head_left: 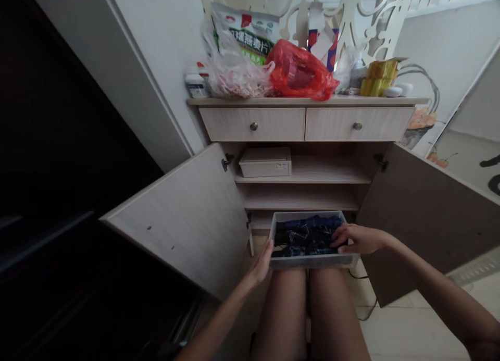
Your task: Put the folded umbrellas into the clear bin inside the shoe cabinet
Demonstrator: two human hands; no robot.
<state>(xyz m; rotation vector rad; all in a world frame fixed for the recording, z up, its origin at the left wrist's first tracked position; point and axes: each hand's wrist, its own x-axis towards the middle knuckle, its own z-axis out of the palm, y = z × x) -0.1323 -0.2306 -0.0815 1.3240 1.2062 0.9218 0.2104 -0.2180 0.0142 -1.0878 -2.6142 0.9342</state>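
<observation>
A clear plastic storage box (312, 262) rests on or just above my knees, in front of the open cabinet. Inside lie several dark blue and black plaid bundles that look like folded umbrellas (308, 237), side by side. My left hand (262, 262) grips the box by its left wall, its fingers partly hidden behind the side. Over the right end of the box is my right hand (357, 238), with thumb and fingers apart and fingertips touching the plaid bundles. What lies beneath those fingertips is hidden.
Both cabinet doors, left (187, 220) and right (425, 215), stand swung outward. A lidded white box (265, 163) sits on the upper shelf (328, 169). Bags, including a red plastic bag (299, 72), and yellow packs (378, 79) crowd the cabinet top. A cable (369, 314) lies on the floor.
</observation>
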